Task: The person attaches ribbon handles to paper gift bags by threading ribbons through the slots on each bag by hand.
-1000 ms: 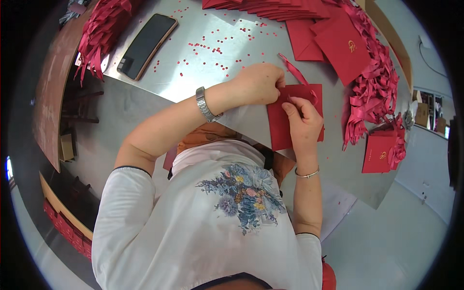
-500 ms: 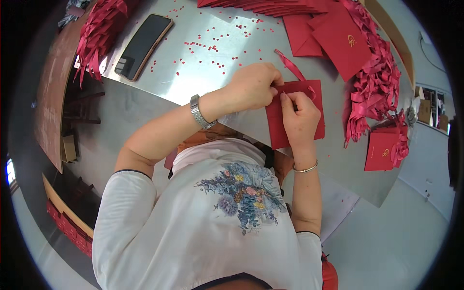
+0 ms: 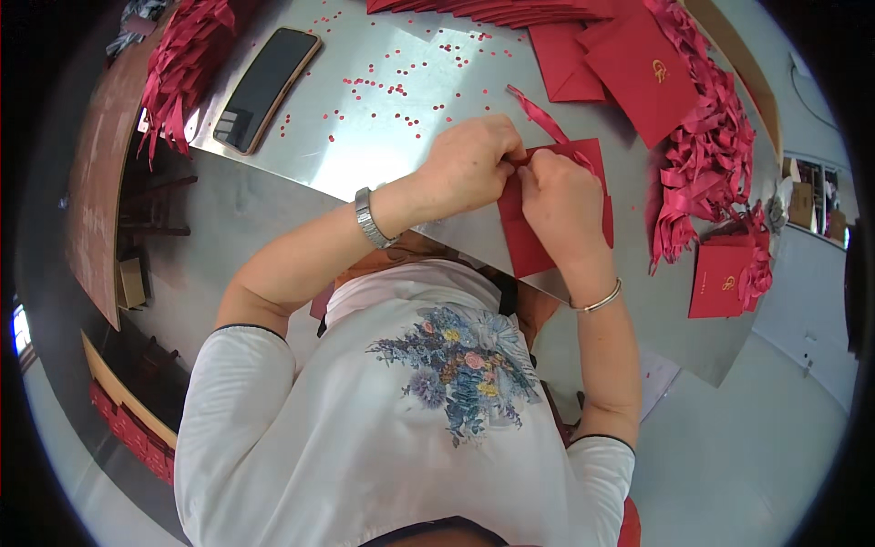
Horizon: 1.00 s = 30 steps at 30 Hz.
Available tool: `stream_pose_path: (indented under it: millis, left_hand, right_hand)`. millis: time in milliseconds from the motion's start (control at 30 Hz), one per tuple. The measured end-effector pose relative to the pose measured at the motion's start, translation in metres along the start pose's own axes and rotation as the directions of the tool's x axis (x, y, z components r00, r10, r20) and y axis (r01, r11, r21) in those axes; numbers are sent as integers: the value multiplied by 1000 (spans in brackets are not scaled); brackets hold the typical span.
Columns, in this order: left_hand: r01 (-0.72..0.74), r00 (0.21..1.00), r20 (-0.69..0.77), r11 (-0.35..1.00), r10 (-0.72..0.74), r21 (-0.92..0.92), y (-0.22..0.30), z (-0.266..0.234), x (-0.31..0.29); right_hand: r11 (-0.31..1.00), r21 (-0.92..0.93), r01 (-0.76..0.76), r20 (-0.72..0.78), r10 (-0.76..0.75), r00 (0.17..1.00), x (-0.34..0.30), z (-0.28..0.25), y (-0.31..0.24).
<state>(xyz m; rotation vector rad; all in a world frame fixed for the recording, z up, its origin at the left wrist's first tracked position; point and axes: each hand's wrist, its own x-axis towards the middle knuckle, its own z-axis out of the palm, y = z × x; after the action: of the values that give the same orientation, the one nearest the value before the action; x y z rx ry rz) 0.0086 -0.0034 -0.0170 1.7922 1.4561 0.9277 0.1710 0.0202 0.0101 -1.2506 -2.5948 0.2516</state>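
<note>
A small red paper bag [image 3: 523, 246] lies flat near the table's front edge, under my hands. My left hand [image 3: 469, 164] is closed in a pinch at the bag's upper left edge; what its fingertips hold is hidden. My right hand [image 3: 567, 205] rests over the bag, thumb and fingers pinched close to the left fingertips. A red ribbon [image 3: 538, 115] crosses the bag's top edge and runs down behind the right hand, which appears to grip it. The ribbon's free end lies on the table beyond the bag.
The metal table [image 3: 351, 150] carries scattered red paper dots and a dark phone [image 3: 266, 89]. Red bags [image 3: 643, 77] and a heap of red ribbons [image 3: 706, 155] lie right, finished-looking bags [image 3: 720, 278] nearer. Another ribbon bundle [image 3: 187, 68] hangs far left.
My right hand has moved up and turned inward, bringing its fingers against the left ones and its elbow outward. The view has shifted slightly; the bag stays under my hands.
</note>
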Motion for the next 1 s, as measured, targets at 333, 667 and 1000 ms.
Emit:
stream_pose_path:
  millis: [333,667,1000]
  left_hand:
    - [-143,984,93,986,151,-88,-12,-17,12]
    - [138,809,577,990,-110,-5,-4,-46,62]
    - [88,829,559,983,17,-161,-16,-29,57]
  right_hand:
    - [998,26,-54,50,53,997,5,-2,8]
    - [982,162,-95,-137,118,984,-8,12,2]
    - [961,234,-150,-89,175,981,-7,5,0]
